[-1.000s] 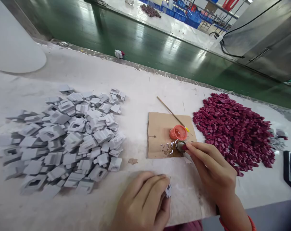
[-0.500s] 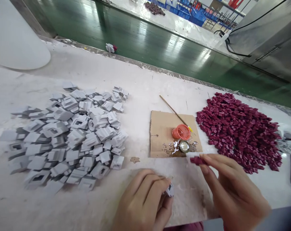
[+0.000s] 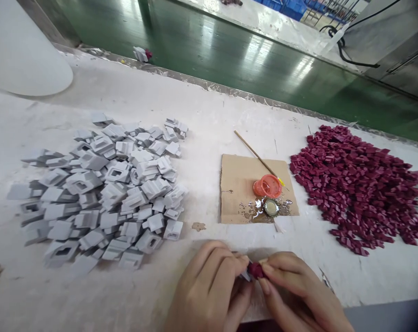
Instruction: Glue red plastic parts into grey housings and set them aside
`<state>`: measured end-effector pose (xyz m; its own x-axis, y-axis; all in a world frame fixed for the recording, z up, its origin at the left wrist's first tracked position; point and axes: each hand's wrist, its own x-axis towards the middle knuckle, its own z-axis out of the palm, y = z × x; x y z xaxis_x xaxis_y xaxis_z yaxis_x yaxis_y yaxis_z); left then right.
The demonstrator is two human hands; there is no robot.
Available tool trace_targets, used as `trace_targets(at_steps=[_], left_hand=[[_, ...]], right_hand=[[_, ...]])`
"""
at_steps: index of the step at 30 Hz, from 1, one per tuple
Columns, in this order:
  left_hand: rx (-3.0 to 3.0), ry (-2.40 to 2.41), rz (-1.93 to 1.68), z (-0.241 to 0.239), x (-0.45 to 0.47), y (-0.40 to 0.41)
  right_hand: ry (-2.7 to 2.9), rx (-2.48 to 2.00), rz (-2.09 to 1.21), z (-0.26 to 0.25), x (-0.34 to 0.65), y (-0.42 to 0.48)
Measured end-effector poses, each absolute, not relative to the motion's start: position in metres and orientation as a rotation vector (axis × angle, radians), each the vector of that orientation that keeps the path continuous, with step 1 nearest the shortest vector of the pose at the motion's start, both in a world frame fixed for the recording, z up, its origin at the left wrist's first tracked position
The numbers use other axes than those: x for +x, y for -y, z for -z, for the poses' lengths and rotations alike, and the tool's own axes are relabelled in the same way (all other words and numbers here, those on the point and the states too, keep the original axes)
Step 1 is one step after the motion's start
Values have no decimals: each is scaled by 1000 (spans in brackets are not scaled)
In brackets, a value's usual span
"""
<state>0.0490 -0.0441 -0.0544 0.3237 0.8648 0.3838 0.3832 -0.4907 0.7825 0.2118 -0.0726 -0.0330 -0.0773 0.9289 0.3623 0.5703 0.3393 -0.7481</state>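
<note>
Here: left hand (image 3: 209,286), gripping one grey piece (image 3: 246,275); right hand (image 3: 297,286), pinching one maroon piece (image 3: 256,270) against it; red cup (image 3: 264,186), on cardboard (image 3: 239,177).

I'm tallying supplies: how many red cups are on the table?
1: the red cup sits on the cardboard, beside the small round cap. The white object could hide others.

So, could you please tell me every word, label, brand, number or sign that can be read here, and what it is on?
None: no text can be read in this view.
The cardboard and the red cup show no readable lettering.
The held gray piece, the held maroon piece and the blue bins are too small or blurred to tell.
</note>
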Motion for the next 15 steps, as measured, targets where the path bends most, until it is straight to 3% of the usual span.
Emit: trace_targets(at_steps=[11, 15], left_hand=[[1954, -1118, -1064, 56, 47, 45], [1841, -1144, -1072, 50, 41, 45]], right_hand=[[1984, -1201, -632, 25, 215, 63], [1890, -1453, -495, 28, 256, 65]])
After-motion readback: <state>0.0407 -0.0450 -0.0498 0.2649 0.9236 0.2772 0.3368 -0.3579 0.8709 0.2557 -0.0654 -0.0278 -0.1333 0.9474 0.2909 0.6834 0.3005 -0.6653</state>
